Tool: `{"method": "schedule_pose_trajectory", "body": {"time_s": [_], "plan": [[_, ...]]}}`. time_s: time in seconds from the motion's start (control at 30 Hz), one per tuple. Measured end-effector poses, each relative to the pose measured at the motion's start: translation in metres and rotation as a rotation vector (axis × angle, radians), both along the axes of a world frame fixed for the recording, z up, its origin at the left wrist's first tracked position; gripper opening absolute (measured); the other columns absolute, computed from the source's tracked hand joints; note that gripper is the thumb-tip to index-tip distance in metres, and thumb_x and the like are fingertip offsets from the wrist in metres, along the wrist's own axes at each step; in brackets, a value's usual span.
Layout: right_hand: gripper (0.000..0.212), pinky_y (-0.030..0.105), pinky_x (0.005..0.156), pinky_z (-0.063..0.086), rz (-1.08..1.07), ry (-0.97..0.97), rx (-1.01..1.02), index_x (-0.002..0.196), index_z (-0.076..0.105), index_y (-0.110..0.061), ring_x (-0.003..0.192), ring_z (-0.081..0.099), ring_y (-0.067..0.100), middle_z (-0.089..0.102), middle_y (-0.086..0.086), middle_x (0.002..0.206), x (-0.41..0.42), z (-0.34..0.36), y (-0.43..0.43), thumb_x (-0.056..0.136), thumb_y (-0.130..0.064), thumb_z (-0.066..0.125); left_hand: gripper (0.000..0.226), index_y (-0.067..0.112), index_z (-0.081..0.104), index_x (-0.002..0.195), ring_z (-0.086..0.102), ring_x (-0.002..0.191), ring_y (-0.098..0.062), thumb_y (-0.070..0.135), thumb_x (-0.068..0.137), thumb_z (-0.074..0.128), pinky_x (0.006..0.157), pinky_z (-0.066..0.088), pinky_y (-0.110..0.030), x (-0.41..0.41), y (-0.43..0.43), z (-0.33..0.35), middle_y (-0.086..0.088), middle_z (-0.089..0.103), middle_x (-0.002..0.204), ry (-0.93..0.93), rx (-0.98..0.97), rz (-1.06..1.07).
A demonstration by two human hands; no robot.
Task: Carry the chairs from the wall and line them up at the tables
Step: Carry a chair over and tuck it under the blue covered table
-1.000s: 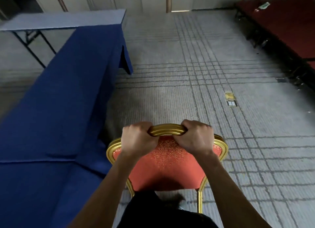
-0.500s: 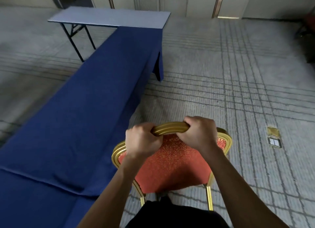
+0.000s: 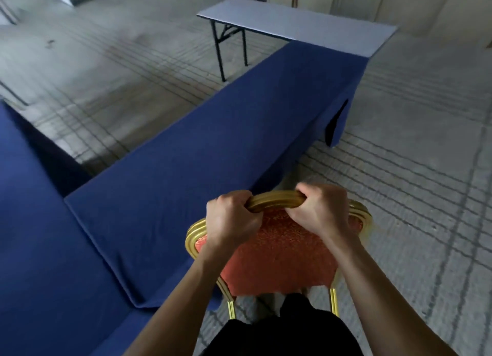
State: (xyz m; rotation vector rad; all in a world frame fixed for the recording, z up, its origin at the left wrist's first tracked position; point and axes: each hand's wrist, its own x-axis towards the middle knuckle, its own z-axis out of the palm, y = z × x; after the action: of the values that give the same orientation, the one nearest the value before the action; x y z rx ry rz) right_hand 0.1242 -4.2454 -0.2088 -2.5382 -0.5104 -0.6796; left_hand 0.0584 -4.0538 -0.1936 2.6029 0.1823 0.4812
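Note:
A chair (image 3: 279, 251) with a gold frame and red patterned upholstery is right in front of me, its back facing me. My left hand (image 3: 231, 222) grips the left part of the gold top rail. My right hand (image 3: 323, 212) grips the same rail a little to the right. The chair's seat and front legs are hidden behind its back; two rear gold legs show below. A long table under a blue cloth (image 3: 213, 153) runs from lower left to upper right, its edge just left of the chair.
A bare grey folding table (image 3: 295, 22) with black legs stands at the far end of the blue one. Another blue-covered table (image 3: 29, 222) fills the lower left. Grey carpet with grid lines (image 3: 415, 185) stretches to the right. Walls and doors are at the back.
The view has swung left, so the tables now fill more of the scene and the red stage is gone. Both hands keep the same grip on the chair's top rail.

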Motion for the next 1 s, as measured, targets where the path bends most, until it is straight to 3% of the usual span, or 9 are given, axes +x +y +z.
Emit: {"method": "schedule_pose_trajectory", "body": {"time_s": [0.17, 0.27, 0.37, 0.53, 0.6, 0.7, 0.77, 1.0], "plan": [[0.032, 0.031, 0.041, 0.033, 0.217, 0.017, 0.058, 0.053, 0.050, -0.017, 0.042, 0.045, 0.023, 0.046, -0.005, 0.048, 0.092, -0.010, 0.022, 0.071, -0.040, 0.063, 0.028, 0.020, 0.037, 0.057, 0.036, 0.043, -0.017, 0.030, 0.063, 0.063, 0.045, 0.032, -0.027, 0.059, 0.007, -0.007, 0.008, 0.035, 0.047, 0.045, 0.048, 0.201], [0.037, 0.027, 0.046, 0.025, 0.323, 0.028, 0.063, 0.053, 0.049, -0.018, 0.042, 0.043, 0.021, 0.047, -0.004, 0.048, 0.122, -0.017, 0.039, 0.074, -0.042, 0.068, 0.026, 0.019, 0.037, 0.057, 0.031, 0.043, -0.016, 0.029, 0.064, 0.060, 0.045, 0.027, -0.026, 0.074, 0.015, -0.010, 0.009, 0.033, 0.049, 0.043, 0.072, 0.279], [0.043, 0.028, 0.042, 0.028, 0.446, 0.030, 0.075, 0.052, 0.044, -0.019, 0.041, 0.041, 0.018, 0.043, -0.006, 0.047, 0.149, -0.021, 0.061, 0.080, -0.042, 0.066, 0.027, 0.020, 0.035, 0.056, 0.029, 0.042, -0.013, 0.031, 0.066, 0.058, 0.044, 0.019, -0.023, 0.082, 0.023, -0.013, 0.011, 0.032, 0.050, 0.019, 0.071, 0.359], [0.040, 0.028, 0.040, 0.023, 0.594, 0.023, 0.104, 0.049, 0.039, -0.018, 0.041, 0.034, 0.016, 0.036, -0.007, 0.045, 0.182, -0.015, 0.112, 0.079, -0.029, 0.063, 0.020, 0.018, 0.043, 0.055, 0.034, 0.041, -0.014, 0.030, 0.066, 0.055, 0.041, 0.029, -0.027, 0.098, 0.052, -0.016, 0.008, 0.040, 0.050, -0.018, 0.071, 0.506], [0.040, 0.027, 0.040, 0.022, 0.637, 0.010, 0.111, 0.049, 0.038, -0.018, 0.041, 0.032, 0.015, 0.035, -0.007, 0.044, 0.192, -0.013, 0.132, 0.079, -0.028, 0.063, 0.022, 0.019, 0.040, 0.055, 0.030, 0.042, -0.013, 0.025, 0.064, 0.059, 0.042, 0.025, -0.024, 0.102, 0.064, -0.017, 0.009, 0.036, 0.050, -0.037, 0.065, 0.551], [0.047, 0.025, 0.043, 0.018, 0.682, 0.004, 0.132, 0.049, 0.037, -0.019, 0.041, 0.030, 0.013, 0.034, -0.009, 0.044, 0.204, -0.009, 0.159, 0.090, -0.036, 0.053, 0.022, 0.020, 0.037, 0.054, 0.025, 0.043, -0.013, 0.025, 0.062, 0.057, 0.045, 0.018, -0.021, 0.111, 0.086, -0.015, 0.009, 0.031, 0.050, -0.059, 0.072, 0.595], [0.054, 0.025, 0.044, 0.017, 0.713, -0.019, 0.149, 0.049, 0.037, -0.019, 0.041, 0.030, 0.014, 0.034, -0.009, 0.044, 0.211, -0.009, 0.172, 0.094, -0.047, 0.044, 0.020, 0.020, 0.038, 0.055, 0.026, 0.043, -0.014, 0.027, 0.063, 0.055, 0.045, 0.021, -0.023, 0.115, 0.097, -0.017, 0.009, 0.032, 0.050, -0.077, 0.080, 0.610], [0.056, 0.026, 0.042, 0.020, 0.776, 0.013, 0.117, 0.050, 0.039, -0.019, 0.041, 0.031, 0.012, 0.037, -0.010, 0.045, 0.227, -0.012, 0.209, 0.094, -0.051, 0.052, 0.016, 0.020, 0.046, 0.057, 0.036, 0.049, -0.012, 0.024, 0.066, 0.058, 0.047, 0.027, -0.025, 0.124, 0.126, -0.025, 0.009, 0.041, 0.054, -0.115, 0.116, 0.632]]}}
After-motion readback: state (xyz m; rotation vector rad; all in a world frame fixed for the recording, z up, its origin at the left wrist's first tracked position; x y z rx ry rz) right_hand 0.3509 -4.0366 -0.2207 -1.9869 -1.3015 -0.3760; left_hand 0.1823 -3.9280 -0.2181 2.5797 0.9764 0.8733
